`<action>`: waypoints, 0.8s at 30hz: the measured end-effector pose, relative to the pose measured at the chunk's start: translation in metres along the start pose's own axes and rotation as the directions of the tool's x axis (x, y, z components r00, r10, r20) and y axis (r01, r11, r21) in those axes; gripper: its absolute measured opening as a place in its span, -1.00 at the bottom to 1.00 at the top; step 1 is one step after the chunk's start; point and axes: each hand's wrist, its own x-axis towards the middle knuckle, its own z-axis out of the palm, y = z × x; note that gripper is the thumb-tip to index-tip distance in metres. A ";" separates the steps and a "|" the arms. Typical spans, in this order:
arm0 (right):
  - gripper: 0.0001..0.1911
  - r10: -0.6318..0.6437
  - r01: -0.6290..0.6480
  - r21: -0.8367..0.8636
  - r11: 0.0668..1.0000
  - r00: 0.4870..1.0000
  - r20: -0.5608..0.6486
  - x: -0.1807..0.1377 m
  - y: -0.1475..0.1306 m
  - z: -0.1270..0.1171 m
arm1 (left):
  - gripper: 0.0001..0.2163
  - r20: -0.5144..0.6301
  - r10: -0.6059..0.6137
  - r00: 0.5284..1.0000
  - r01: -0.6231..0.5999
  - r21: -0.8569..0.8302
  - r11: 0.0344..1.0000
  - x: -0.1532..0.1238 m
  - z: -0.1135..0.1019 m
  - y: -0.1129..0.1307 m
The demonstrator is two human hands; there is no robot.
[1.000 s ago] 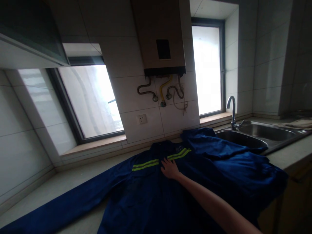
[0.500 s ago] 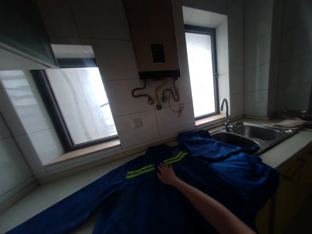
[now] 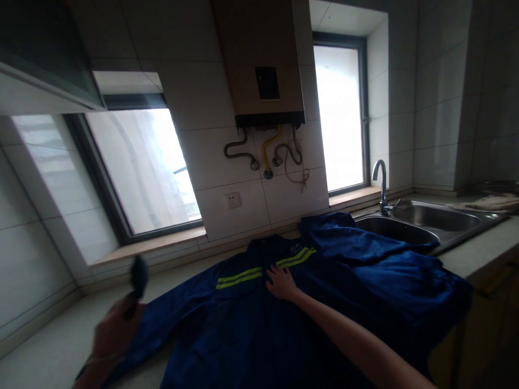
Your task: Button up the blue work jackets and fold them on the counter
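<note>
A dark blue work jacket (image 3: pixel 227 329) with yellow-green reflective stripes lies spread over the counter, chest side up. My right hand (image 3: pixel 281 282) rests flat on its chest beside the front opening, fingers spread. At the lower left, my left hand (image 3: pixel 117 327) is raised and closed around the end of the jacket's sleeve (image 3: pixel 174 308). A bit of the blue cuff (image 3: pixel 138 276) sticks up above the fingers, blurred by motion. More dark blue cloth (image 3: pixel 377 259) lies bunched to the right, partly over the sink's edge and hanging off the counter's front.
A double steel sink (image 3: pixel 441 216) with a tap (image 3: pixel 382 186) is set into the counter (image 3: pixel 36 351) on the right. A water heater (image 3: pixel 261 70) with pipes hangs on the tiled wall, above a socket (image 3: pixel 233 200). Light-coloured cloth (image 3: pixel 494 203) lies beyond the sink.
My left hand has come into view, and the sleeve end that lay across the lower left is now lifted in it. My right hand stays on the jacket's chest. The view has shifted slightly.
</note>
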 end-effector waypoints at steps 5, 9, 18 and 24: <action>-0.43 -0.010 0.010 0.005 1.000 0.999 -0.036 -0.002 0.000 -0.001 | -0.79 0.186 0.441 0.878 -0.396 -0.235 0.888 -0.062 0.064 0.097; -0.46 -0.008 0.009 0.023 1.000 0.999 -0.040 -0.004 -0.002 -0.004 | -0.41 0.462 0.541 0.703 -0.493 -0.233 0.839 -0.102 0.065 0.169; -0.66 -0.218 0.278 0.348 0.896 0.955 -0.201 -0.012 -0.012 -0.018 | -0.67 0.562 0.313 0.766 -0.218 -0.231 0.948 -0.103 0.059 0.201; -0.67 -0.605 0.568 0.424 0.706 0.794 -0.057 -0.018 -0.023 -0.021 | -0.79 0.496 0.206 0.843 -0.182 -0.098 0.978 -0.115 0.059 0.206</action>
